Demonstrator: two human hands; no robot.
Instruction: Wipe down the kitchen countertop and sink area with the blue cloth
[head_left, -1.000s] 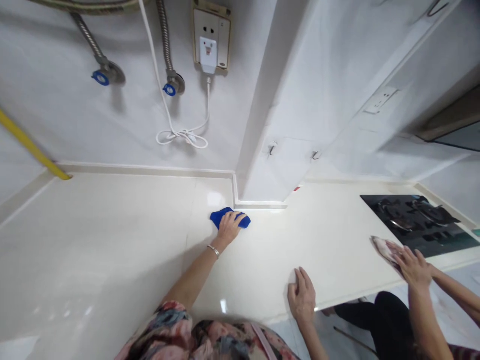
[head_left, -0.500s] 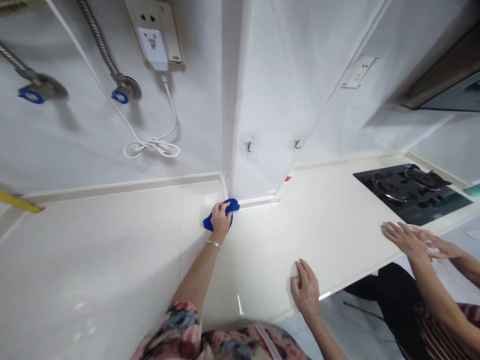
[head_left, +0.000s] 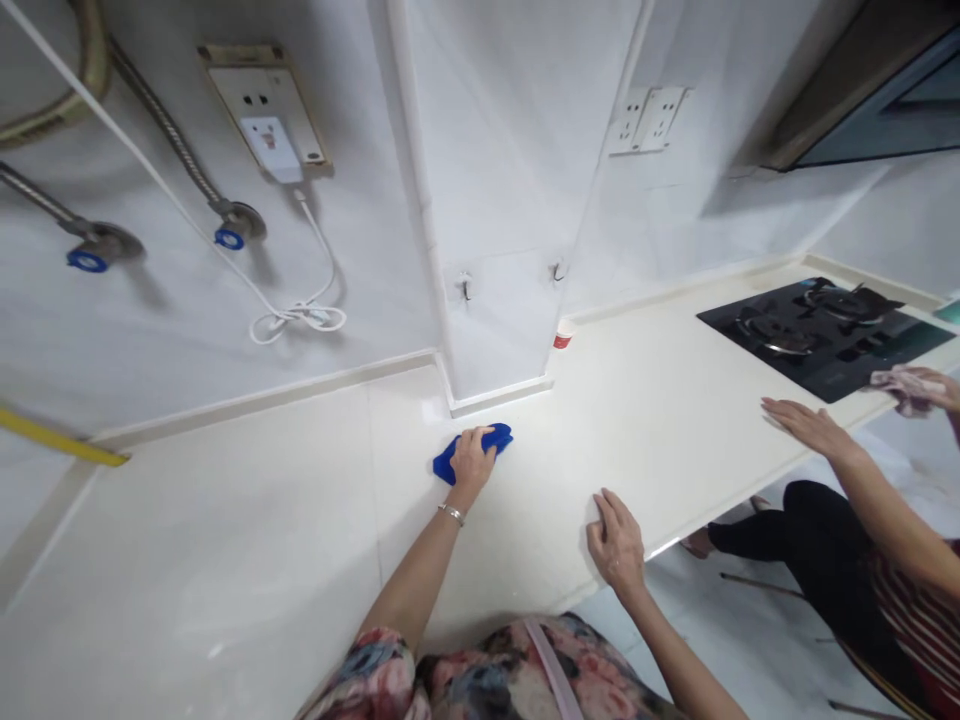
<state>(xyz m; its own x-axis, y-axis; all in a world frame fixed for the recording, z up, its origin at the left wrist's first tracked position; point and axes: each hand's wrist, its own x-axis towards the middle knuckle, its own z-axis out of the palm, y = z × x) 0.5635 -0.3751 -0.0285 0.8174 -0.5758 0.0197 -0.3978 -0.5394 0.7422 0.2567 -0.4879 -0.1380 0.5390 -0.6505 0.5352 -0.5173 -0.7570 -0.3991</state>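
Pressed onto the cream countertop [head_left: 285, 520], my left hand [head_left: 472, 460] grips a bunched blue cloth [head_left: 446, 466]. The cloth pokes out on both sides of the fingers, just in front of the foot of the white wall pillar [head_left: 499, 340]. A silver bracelet [head_left: 451, 514] circles my left wrist. My right hand [head_left: 616, 545] rests on the counter near its front edge, fingers stretched out and thumb apart, with nothing visible in it.
At the right a co-worker's hand [head_left: 814, 428] lies on the counter; the other holds a pale patterned cloth [head_left: 907, 388] by the black gas stove [head_left: 802, 345]. A red-and-white cup [head_left: 563, 334] stands behind the pillar. A yellow hose [head_left: 67, 440] is at left.
My left hand has slid the blue cloth away from the pillar's corner, along its front to the right. The co-worker's hands have separated, one moving right with the pale cloth. The view has shifted.
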